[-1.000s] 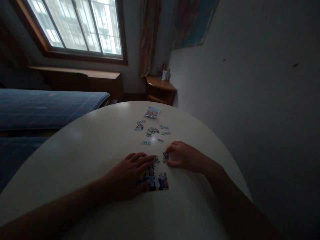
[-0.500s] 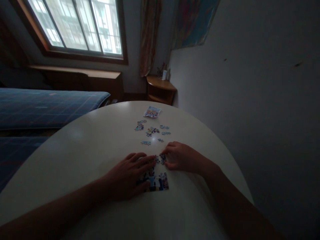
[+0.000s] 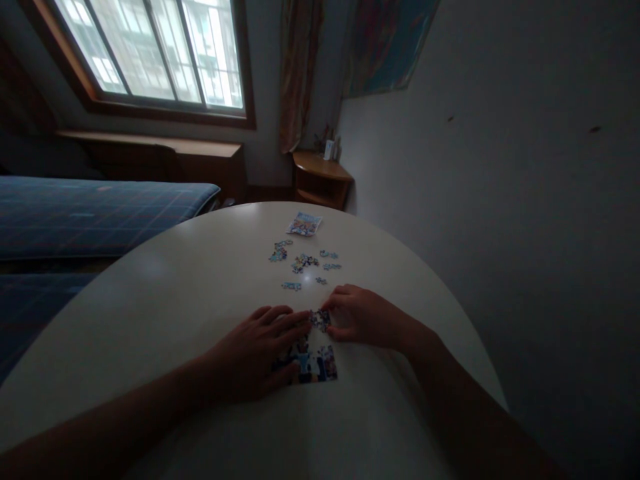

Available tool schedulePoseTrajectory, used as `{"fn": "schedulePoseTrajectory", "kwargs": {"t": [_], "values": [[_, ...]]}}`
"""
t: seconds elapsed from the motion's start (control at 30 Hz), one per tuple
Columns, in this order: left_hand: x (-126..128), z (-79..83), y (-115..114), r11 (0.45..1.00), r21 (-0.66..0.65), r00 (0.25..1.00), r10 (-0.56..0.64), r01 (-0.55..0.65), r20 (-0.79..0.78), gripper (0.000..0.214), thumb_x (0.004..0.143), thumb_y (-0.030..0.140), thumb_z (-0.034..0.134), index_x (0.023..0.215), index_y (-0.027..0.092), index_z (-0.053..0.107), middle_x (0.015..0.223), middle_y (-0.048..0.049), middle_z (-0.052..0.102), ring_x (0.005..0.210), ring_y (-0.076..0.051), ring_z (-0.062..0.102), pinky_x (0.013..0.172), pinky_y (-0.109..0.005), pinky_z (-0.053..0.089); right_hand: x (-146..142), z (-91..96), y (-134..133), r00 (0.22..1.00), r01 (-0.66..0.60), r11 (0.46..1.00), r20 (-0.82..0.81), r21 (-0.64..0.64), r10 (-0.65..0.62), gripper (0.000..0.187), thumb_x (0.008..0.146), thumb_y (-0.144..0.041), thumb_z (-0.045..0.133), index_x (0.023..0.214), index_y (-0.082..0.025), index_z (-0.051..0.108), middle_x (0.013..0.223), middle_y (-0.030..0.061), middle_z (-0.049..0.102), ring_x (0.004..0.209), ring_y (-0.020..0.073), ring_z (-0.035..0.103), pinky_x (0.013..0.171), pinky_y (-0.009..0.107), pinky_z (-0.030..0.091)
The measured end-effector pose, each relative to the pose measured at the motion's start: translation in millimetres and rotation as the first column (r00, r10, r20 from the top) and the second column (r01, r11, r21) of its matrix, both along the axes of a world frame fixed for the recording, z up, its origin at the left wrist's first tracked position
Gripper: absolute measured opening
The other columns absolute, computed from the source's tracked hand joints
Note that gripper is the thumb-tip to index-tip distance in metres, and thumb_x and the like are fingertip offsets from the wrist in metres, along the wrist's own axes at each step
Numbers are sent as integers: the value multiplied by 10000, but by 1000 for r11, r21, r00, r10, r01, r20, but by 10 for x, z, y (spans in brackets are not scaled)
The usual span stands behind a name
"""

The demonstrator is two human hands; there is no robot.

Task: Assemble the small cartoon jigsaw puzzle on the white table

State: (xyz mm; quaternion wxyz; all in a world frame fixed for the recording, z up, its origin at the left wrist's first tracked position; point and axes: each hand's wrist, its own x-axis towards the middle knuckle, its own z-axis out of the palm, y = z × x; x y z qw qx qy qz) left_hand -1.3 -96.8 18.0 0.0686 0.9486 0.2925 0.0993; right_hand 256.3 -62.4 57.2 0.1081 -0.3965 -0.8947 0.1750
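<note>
On the round white table (image 3: 165, 313) lies a partly assembled jigsaw puzzle (image 3: 315, 363). My left hand (image 3: 255, 353) rests flat on its left part, fingers stretched out. My right hand (image 3: 363, 317) pinches a small puzzle piece (image 3: 320, 319) and holds it against the top edge of the assembled part, close to my left fingertips. Several loose puzzle pieces (image 3: 305, 262) are scattered farther back on the table.
A small picture card (image 3: 304, 224) lies near the table's far edge. A bed with a blue plaid cover (image 3: 95, 213) stands to the left. A wooden corner shelf (image 3: 320, 177) sits under the window (image 3: 155, 50). A grey wall runs along the right.
My right hand has slid the pinched piece leftward, up to the assembled part and my left fingertips. My left hand has stayed in place.
</note>
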Motion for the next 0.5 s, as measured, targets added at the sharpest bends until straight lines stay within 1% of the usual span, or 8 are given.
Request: {"fn": "schedulePoseTrajectory", "kwargs": {"t": [0.2,0.27,0.37,0.43,0.5], "values": [[4,-4,2,1000,5,1000,-6,6,1,588,933,399,508,1475,236,347,1519,-44,405,1302,-306,418,1069,-488,356,59,-5,-8,1000,29,999,0,-25,-29,317,747,-296,745,1041,-196,679,1023,63,669,912,198,628,819,323,495],[4,-2,1,1000,2,1000,-3,3,12,589,931,397,512,1472,233,346,1516,-45,410,1301,-304,419,1070,-481,358,62,1,-18,1000,20,1000,-12,-8,-21,313,744,-282,746,1036,-196,678,1078,69,660,953,201,629,854,327,497],[4,4,-2,1000,-9,1000,3,-3,28,602,921,382,526,1472,231,337,1509,-43,419,1304,-297,418,1074,-474,359,38,8,-32,999,-17,1000,-42,20,17,329,760,-264,728,1079,-202,678,1186,80,636,1043,207,620,933,335,480],[6,5,-1,1000,-11,1000,5,-4,30,601,915,378,534,1466,233,343,1507,-43,421,1306,-298,418,1073,-478,360,16,1,-34,998,-34,999,-49,23,35,333,774,-258,712,1101,-204,680,1172,80,649,1060,209,615,953,339,471],[7,2,2,1000,-8,1000,5,-5,27,589,914,380,537,1456,235,356,1508,-43,420,1305,-302,419,1068,-484,364,3,-20,-27,998,-31,999,-51,16,32,338,782,-269,711,1111,-200,679,1125,82,662,1039,210,615,941,342,476]]}}
